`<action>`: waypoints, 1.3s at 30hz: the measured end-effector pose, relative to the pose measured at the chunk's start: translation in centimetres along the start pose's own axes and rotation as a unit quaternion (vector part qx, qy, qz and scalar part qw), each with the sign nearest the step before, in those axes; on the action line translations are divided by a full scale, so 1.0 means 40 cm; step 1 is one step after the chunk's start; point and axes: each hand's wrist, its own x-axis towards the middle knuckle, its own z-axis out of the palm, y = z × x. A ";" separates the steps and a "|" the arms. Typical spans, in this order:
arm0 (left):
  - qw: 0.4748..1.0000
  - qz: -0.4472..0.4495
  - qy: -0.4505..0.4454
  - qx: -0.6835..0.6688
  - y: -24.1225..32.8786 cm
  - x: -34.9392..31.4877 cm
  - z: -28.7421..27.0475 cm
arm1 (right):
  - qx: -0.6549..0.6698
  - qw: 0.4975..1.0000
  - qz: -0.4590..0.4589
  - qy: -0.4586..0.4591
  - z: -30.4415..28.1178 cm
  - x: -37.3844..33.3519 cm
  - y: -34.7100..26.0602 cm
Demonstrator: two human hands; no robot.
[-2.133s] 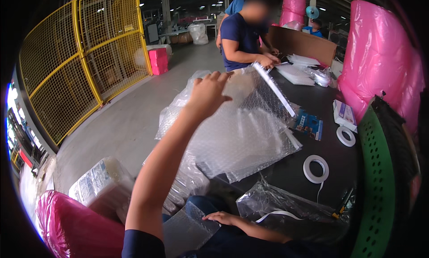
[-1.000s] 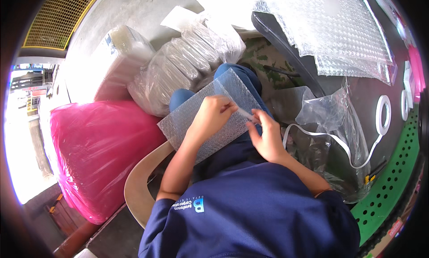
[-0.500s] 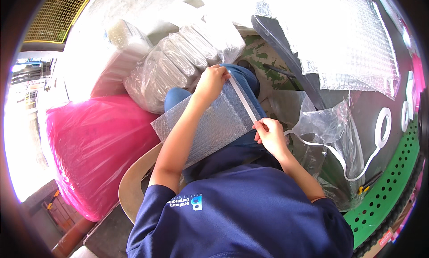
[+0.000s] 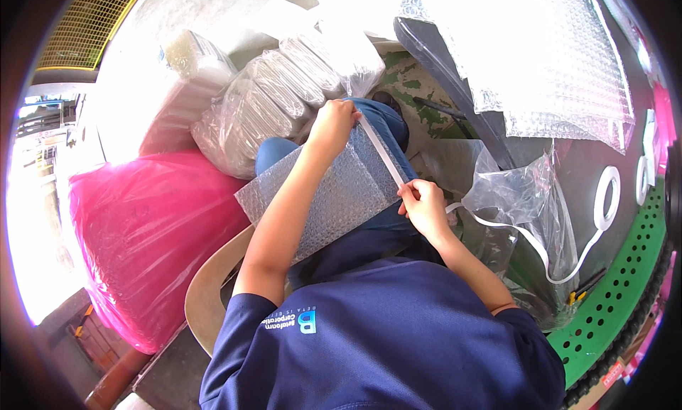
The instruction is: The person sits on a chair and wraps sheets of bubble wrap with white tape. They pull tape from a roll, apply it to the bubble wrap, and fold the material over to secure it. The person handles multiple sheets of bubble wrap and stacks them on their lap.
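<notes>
Across my lap lies a clear bubble wrap sheet [image 4: 337, 204]. A white tape strip [image 4: 381, 151] runs straight along its right edge. My left hand [image 4: 334, 128] is closed at the strip's far end, with the fingertips pressed together on it. At the near end, my right hand [image 4: 426, 208] pinches the strip between thumb and fingers. From beneath the right hand the white band continues in a loose curve to a white tape roll [image 4: 606, 197] on the dark surface at the right. My left forearm hides part of the sheet.
A pink plastic-wrapped bundle [image 4: 153, 247] stands at my left, beside a tan chair edge [image 4: 206, 289]. Bagged stacks [image 4: 263, 105] lie ahead. Bubble wrap sheets [image 4: 547, 69] cover the far right. A clear plastic bag [image 4: 526, 204] hangs near a green perforated strip [image 4: 611, 289].
Both hands keep their holds on the tape strip and have barely moved. The whole view has shifted slightly.
</notes>
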 end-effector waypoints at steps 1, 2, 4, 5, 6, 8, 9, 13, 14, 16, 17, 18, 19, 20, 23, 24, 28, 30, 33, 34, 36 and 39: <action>1.000 -0.007 -0.004 -0.003 0.001 0.000 0.000 | 0.003 1.000 0.001 0.002 0.000 -0.001 0.002; 1.000 -0.013 -0.008 -0.007 0.002 0.000 0.001 | 0.005 1.000 0.002 0.005 0.000 -0.001 0.003; 1.000 -0.018 -0.010 0.001 0.008 0.000 0.001 | 0.002 1.000 0.004 0.008 0.000 -0.001 0.008; 1.000 -0.020 -0.011 0.005 0.011 0.000 0.001 | -0.005 1.000 0.004 0.008 0.000 0.002 0.011; 1.000 -0.020 -0.009 0.007 0.010 0.000 0.003 | -0.011 1.000 0.004 0.007 0.000 0.004 0.012; 1.000 -0.020 -0.004 0.011 0.005 -0.002 0.009 | -0.014 1.000 0.007 0.009 -0.001 0.003 0.010; 1.000 -0.022 -0.004 0.016 0.004 -0.003 0.011 | -0.015 1.000 0.007 0.010 0.000 0.004 0.009; 0.999 -0.025 0.001 0.031 0.010 -0.006 0.015 | -0.018 1.000 0.010 0.005 -0.002 0.012 0.016; 0.999 -0.025 0.005 0.034 0.013 -0.007 0.014 | -0.014 1.000 0.014 0.004 -0.003 0.014 0.016; 0.999 -0.022 0.007 0.032 0.012 -0.008 0.014 | -0.008 1.000 0.021 0.002 -0.004 0.017 0.016; 0.999 -0.021 0.008 0.032 0.011 -0.008 0.014 | -0.005 1.000 0.024 0.002 -0.004 0.019 0.018; 0.999 -0.021 0.008 0.029 0.011 -0.008 0.014 | -0.002 1.000 0.028 0.001 -0.004 0.020 0.020; 0.999 -0.021 0.007 0.027 0.011 -0.008 0.014 | -0.002 1.000 0.026 -0.001 -0.005 0.021 0.022; 0.999 -0.021 0.007 0.024 0.011 -0.008 0.015 | -0.003 1.000 0.024 -0.002 -0.007 0.021 0.024; 0.999 -0.016 0.017 0.025 0.008 -0.011 0.017 | -0.007 1.000 -0.014 0.007 -0.011 0.015 0.023; 0.999 -0.008 0.025 0.026 0.005 -0.013 0.021 | -0.008 0.999 -0.032 0.012 -0.012 0.010 0.021; 0.997 0.002 0.067 0.027 -0.004 -0.032 0.048 | -0.009 0.995 -0.090 0.038 -0.014 -0.009 -0.005; 0.995 0.010 0.095 0.040 -0.005 -0.050 0.070 | 0.007 0.994 -0.098 0.041 -0.014 -0.016 -0.026; 0.989 0.029 0.131 0.065 -0.006 -0.074 0.096 | -0.014 0.994 -0.102 0.034 -0.021 -0.026 -0.061; 0.988 0.024 0.135 0.064 -0.001 -0.078 0.099 | -0.025 0.993 -0.108 0.030 -0.024 -0.030 -0.076; 0.987 0.016 0.143 0.067 0.003 -0.081 0.103 | -0.050 0.991 -0.121 0.019 -0.026 -0.037 -0.101; 0.986 0.021 0.149 0.064 0.001 -0.083 0.106 | 0.012 0.971 -0.234 0.054 -0.004 -0.024 -0.104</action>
